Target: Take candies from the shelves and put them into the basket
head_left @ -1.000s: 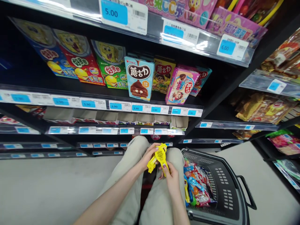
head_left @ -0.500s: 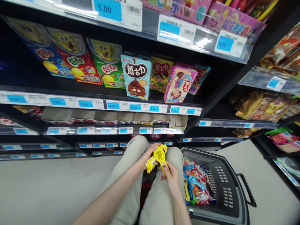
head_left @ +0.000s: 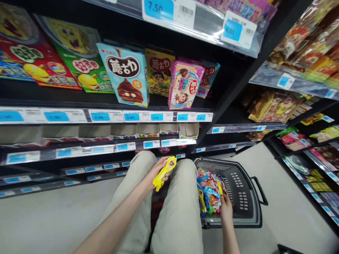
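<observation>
My left hand (head_left: 156, 171), between my knees, is closed on a yellow plastic toy (head_left: 164, 173) with a round picture at its upper end. My right hand (head_left: 226, 204) reaches down into the dark grey shopping basket (head_left: 241, 217) beside my right knee. A second yellow plastic toy (head_left: 220, 188) shows at its fingertips, which look closed on it; part of the grip is hidden. Colourful candy packets (head_left: 215, 204) lie around that hand. Among them is a light-blue plastic toy (head_left: 212, 191).
Shelves in front hold a blue snack box (head_left: 125, 76), a pink snack box (head_left: 186, 84) and several cartoon boxes. Open cardboard trays (head_left: 189, 130) line the shelf below. Bagged snacks (head_left: 275, 106) sit on the right shelves. The basket handle (head_left: 261, 190) sticks out rightward.
My right hand has moved from between my knees into the basket with one yellow toy. My left hand keeps the other, now turned picture side up. The view has shifted right.
</observation>
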Demonstrator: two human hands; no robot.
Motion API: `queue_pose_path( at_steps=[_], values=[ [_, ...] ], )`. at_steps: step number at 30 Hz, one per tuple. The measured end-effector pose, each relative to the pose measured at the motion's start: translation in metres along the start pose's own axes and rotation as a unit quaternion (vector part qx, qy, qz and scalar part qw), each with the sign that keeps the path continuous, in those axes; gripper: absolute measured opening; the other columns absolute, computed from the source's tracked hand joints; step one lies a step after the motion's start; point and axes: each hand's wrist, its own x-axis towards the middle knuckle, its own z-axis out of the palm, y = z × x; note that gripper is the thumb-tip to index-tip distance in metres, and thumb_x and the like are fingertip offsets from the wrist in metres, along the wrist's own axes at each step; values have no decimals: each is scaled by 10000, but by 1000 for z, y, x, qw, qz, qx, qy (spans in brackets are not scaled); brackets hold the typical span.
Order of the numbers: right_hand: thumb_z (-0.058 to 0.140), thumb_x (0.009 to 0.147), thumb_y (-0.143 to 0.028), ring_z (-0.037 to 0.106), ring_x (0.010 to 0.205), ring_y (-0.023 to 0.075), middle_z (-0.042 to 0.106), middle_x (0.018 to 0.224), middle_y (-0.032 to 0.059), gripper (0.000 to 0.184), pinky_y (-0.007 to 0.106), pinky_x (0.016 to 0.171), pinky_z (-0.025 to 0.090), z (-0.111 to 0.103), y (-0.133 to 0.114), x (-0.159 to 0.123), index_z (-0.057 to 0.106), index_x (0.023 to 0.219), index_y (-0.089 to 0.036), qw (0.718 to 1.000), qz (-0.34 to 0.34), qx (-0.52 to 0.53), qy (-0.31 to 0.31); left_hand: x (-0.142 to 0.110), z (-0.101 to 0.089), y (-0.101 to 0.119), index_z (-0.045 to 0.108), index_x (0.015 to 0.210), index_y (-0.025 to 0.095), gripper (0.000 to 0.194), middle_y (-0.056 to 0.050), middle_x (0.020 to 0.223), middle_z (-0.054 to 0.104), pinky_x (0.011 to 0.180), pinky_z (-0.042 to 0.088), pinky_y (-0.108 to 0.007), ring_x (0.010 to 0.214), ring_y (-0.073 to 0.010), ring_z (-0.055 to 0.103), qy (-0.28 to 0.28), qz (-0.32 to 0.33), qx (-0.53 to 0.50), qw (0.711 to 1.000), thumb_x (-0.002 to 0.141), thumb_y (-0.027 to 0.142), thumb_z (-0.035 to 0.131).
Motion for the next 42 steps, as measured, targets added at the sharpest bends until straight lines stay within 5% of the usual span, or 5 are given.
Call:
queue_pose_path(
  at_steps=[6, 16, 21, 31, 42],
  values=[
    [472, 571, -578, 593, 789, 332, 610, 759, 132, 462, 466, 704, 451, 28, 61, -44, 611, 753, -176, 995, 6, -90, -34, 1, 5, -4, 499, 1076, 250, 311, -20, 863, 548, 356, 335, -143, 471, -63, 506, 13, -22, 5, 1000, 787, 312, 595],
    [517, 602, -522, 504, 893, 431, 595, 851, 178, 406, 672, 680, 317, 61, 65, -61, 649, 792, -188, 982, 28, -187, -19, -4, 8, -2, 267, 1377, 346, 691, -44, 883, 582, 385, 386, -169, 503, -86, 553, 22, 10, 17, 1000, 785, 222, 601],
    [463, 686, -471, 546, 881, 383, 605, 880, 202, 385, 572, 736, 391, 51, 20, -46, 630, 827, -154, 988, -13, -142, -49, -3, 11, -4, 251, 1387, 270, 726, -53, 850, 607, 382, 421, -200, 486, -118, 586, 62, 6, 29, 998, 765, 219, 622],
    [538, 789, -359, 597, 734, 213, 648, 843, 73, 309, 329, 678, 473, 88, -177, -79, 571, 1016, -152, 958, -99, 112, -244, 0, 10, -15, 477, 1135, 187, 553, -94, 974, 625, 540, 546, -294, 639, -182, 653, 2, 5, 67, 998, 653, 230, 743],
    [555, 746, -501, 575, 671, 159, 545, 856, 19, 391, 273, 557, 476, 116, -178, -66, 419, 978, -218, 922, -32, 339, -185, 2, 7, -14, 509, 910, 143, 445, -16, 706, 599, 422, 440, -211, 494, -124, 584, 91, 9, 118, 989, 629, 396, 744]
  ],
)
